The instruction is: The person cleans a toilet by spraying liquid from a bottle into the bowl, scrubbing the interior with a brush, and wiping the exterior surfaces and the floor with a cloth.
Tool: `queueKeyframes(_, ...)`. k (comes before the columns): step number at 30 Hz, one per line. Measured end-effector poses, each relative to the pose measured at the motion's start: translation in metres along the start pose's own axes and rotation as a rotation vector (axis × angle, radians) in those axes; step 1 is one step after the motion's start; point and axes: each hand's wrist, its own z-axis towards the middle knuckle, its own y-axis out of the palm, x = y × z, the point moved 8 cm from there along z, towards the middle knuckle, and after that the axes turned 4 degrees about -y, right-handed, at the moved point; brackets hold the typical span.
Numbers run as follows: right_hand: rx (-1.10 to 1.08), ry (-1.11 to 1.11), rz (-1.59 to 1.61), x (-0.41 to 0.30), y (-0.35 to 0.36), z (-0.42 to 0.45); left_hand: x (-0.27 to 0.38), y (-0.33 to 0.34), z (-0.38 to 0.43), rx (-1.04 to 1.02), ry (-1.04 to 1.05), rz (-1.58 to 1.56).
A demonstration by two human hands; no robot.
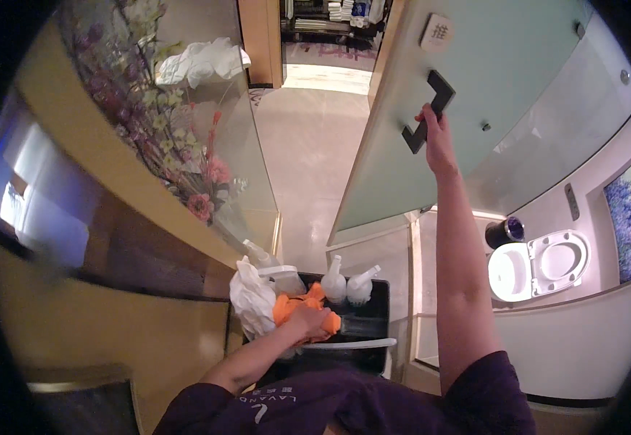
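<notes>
My right hand (436, 136) is wrapped around the black handle (441, 98) of a frosted glass door (380, 185), arm stretched out. Low in front of my body, my left hand (310, 321) grips an orange cloth-like bundle (291, 307); whether it is cloth or gloves I cannot tell. This bundle lies over a black plastic caddy (367, 325). Two white spray bottles, one upright (334, 280) and one tilted (361, 285), stand in its far part. A crumpled white cloth or bag (253, 296) hangs at its left, beside another pale bottle (258, 253). A long white handle (348, 344) crosses the near side.
A glass panel with artificial flowers (201, 206) borders the left. White linen (204, 62) lies crumpled behind it. Tiled floor (315, 141) leads to a doorway and shelves of towels (342, 11). To the right are a toilet (562, 263) with its lid raised and a dark bin (503, 232).
</notes>
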Motion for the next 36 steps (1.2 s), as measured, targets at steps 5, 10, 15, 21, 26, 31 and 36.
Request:
queueKeyframes(5, -0.024, 0.023, -0.018, -0.014, -0.018, -0.058, -0.013, 0.036, -0.032, 0.368, 0.124, 0.119)
queueKeyframes(10, 0.121, 0.025, 0.003, -0.054, -0.084, -0.128, 0.001, 0.038, -0.041, 0.190, 0.096, 0.027)
queueKeyframes(15, 0.224, -0.019, 0.078, -0.090, -0.168, -0.181, 0.018, 0.030, -0.034, 0.239, 0.180, 0.050)
queueKeyframes(21, 0.500, -0.129, -0.122, -0.086, -0.324, -0.204, 0.048, -0.008, 0.008, 0.499, 0.339, 0.137)
queueKeyframes(26, 0.594, -0.166, -0.118, -0.063, -0.425, -0.215, 0.067, -0.066, 0.061, 0.319, 0.185, 0.126)
queueKeyframes(31, 0.550, -0.341, -0.240, -0.041, -0.482, -0.218, 0.059, -0.113, 0.136, 0.251, 0.157, 0.124)
queueKeyframes(36, 0.952, -0.008, -0.430, 0.055, -0.536, -0.322, 0.030, -0.178, 0.247, 0.234, 0.243, 0.095)
